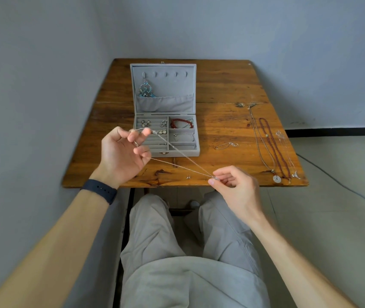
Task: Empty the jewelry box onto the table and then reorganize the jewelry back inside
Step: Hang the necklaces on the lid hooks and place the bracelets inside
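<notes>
Worn wooden counter [221, 90], grey walls [43, 63]; before the felt box [163, 107] I see left hand [121, 154] and right hand [237, 187] pinching a thin chain [183, 168].

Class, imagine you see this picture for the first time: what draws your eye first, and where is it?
First, the thin silver chain stretched between the left hand and right hand, over the wooden table's near edge. Behind it the open grey jewelry box holds a red bead bracelet in its back right compartment, and long necklaces lie side by side on the table to the right.
</notes>
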{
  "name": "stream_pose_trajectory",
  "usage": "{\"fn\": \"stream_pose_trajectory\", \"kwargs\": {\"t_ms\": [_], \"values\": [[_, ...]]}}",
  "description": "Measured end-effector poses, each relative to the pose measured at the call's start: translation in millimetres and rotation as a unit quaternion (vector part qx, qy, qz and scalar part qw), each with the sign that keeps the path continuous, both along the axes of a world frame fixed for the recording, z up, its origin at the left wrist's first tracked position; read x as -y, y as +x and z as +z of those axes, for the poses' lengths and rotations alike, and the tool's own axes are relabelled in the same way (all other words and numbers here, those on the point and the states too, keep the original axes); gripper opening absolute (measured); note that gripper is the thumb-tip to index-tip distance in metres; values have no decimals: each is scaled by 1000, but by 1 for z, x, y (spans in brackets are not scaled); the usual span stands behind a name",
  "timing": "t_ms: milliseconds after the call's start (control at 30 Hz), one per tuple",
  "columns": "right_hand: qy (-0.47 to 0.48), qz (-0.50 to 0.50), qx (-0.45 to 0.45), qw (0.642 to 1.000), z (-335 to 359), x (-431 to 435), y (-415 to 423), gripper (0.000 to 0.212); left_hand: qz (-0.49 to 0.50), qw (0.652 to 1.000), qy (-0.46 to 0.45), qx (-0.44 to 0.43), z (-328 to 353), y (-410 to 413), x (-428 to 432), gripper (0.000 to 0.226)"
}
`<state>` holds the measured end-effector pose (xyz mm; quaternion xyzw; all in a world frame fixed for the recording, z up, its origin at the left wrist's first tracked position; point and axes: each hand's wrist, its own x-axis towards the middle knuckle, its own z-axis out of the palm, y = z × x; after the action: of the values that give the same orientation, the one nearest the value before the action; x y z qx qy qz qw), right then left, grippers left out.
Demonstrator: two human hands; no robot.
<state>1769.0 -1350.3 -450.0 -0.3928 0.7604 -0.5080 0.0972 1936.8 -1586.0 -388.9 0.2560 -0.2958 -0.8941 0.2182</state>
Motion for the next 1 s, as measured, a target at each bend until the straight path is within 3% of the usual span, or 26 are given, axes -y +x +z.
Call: {"fn": "stream_pose_trajectory", "kwargs": {"t_ms": [100, 200, 433, 567, 733, 833, 1000], "values": [[20, -1, 68, 997, -8, -4, 3, 15, -14, 999, -5, 41, 1, 0, -1, 16], [25, -3, 125, 992, -11, -6, 5, 16, -72, 990, -45, 112, 9, 3, 3, 32], [16, -19, 151, 988, -11, -5, 6, 15, -233, 921, -188, 247, 9, 13, 5, 33], [16, -16, 153, 988, -13, -8, 7, 15, -180, 945, -194, 194, 6, 12, -1, 20], [21, -10, 167, 986, -18, -13, 9, 16, -53, 993, -71, 79, 9, 7, -1, 16], [22, -15, 166, 986, -18, -14, 8, 16, -44, 991, -66, 110, 10, 6, -4, 20], [21, -14, 166, 986, -18, -16, 7, 16, -105, 955, -175, 213, 10, 7, -5, 20]]}}
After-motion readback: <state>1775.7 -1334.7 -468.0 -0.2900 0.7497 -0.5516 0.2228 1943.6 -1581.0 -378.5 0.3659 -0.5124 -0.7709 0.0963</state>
